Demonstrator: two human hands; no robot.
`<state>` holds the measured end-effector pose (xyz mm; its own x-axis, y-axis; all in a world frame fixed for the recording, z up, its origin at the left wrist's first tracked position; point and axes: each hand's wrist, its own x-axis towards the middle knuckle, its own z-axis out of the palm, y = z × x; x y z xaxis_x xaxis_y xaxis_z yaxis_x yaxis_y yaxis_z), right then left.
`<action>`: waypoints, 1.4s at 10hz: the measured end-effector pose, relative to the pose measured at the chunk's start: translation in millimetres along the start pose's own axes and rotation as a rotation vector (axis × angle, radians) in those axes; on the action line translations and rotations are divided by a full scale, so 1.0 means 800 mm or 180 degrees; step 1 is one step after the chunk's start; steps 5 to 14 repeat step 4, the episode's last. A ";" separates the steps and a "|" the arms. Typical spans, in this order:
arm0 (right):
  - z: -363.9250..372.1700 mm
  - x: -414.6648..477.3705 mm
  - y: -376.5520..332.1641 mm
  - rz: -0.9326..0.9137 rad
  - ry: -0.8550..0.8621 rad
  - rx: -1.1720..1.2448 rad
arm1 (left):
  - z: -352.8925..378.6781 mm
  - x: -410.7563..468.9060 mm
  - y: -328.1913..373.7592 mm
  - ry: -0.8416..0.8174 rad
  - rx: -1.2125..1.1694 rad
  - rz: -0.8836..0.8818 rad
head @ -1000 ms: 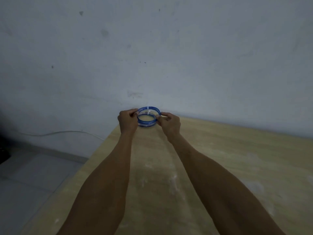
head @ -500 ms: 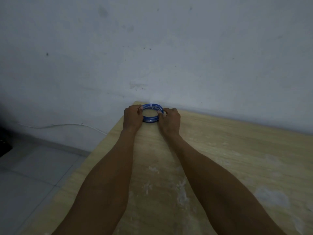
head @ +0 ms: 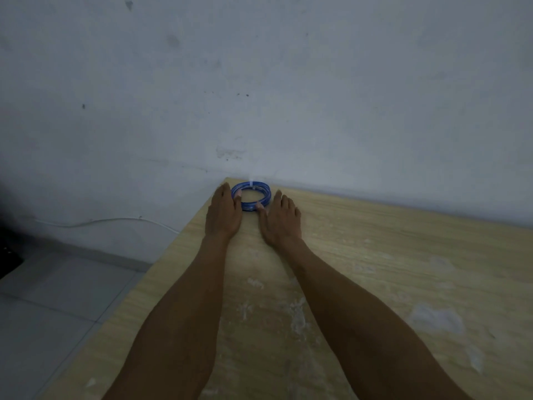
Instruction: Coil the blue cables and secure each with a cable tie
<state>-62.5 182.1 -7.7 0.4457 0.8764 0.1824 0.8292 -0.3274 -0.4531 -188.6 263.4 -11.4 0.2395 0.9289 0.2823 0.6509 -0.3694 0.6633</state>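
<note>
A blue cable coil (head: 268, 194) lies flat on the wooden table (head: 389, 255), in its far left corner against the wall. A white cable tie (head: 251, 185) wraps the coil's far side, its tail sticking up. My left hand (head: 223, 212) rests palm down just left of the coil, fingers straight, thumb tip touching the ring. My right hand (head: 281, 220) lies flat at the coil's near right side, with its thumb tip against the ring too. Neither hand grips the coil.
The grey wall (head: 288, 96) stands right behind the coil. The table's left edge drops to a tiled floor (head: 57, 298). A thin white wire (head: 115, 219) runs along the wall's base, and a dark object (head: 7, 255) sits at the far left.
Both hands carried the tied coil forward and down, set it on the table's far corner, then opened and flattened beside it.
</note>
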 end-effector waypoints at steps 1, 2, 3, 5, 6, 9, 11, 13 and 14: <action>-0.010 -0.024 0.013 0.0174 -0.0050 -0.0295 | 0.001 -0.023 0.004 -0.0015 0.0393 0.0087; -0.031 -0.056 0.034 0.0298 -0.0165 -0.0508 | 0.000 -0.056 0.018 -0.0179 0.0804 0.0113; -0.058 -0.095 0.063 0.0284 -0.0219 -0.0555 | 0.003 -0.098 0.040 -0.0204 0.1029 0.0133; -0.085 -0.134 0.098 0.0314 -0.0248 -0.0594 | 0.013 -0.145 0.067 -0.0306 0.1172 0.0219; -0.085 -0.134 0.098 0.0314 -0.0248 -0.0594 | 0.013 -0.145 0.067 -0.0306 0.1172 0.0219; -0.085 -0.134 0.098 0.0314 -0.0248 -0.0594 | 0.013 -0.145 0.067 -0.0306 0.1172 0.0219; -0.085 -0.134 0.098 0.0314 -0.0248 -0.0594 | 0.013 -0.145 0.067 -0.0306 0.1172 0.0219; -0.085 -0.134 0.098 0.0314 -0.0248 -0.0594 | 0.013 -0.145 0.067 -0.0306 0.1172 0.0219; -0.085 -0.134 0.098 0.0314 -0.0248 -0.0594 | 0.013 -0.145 0.067 -0.0306 0.1172 0.0219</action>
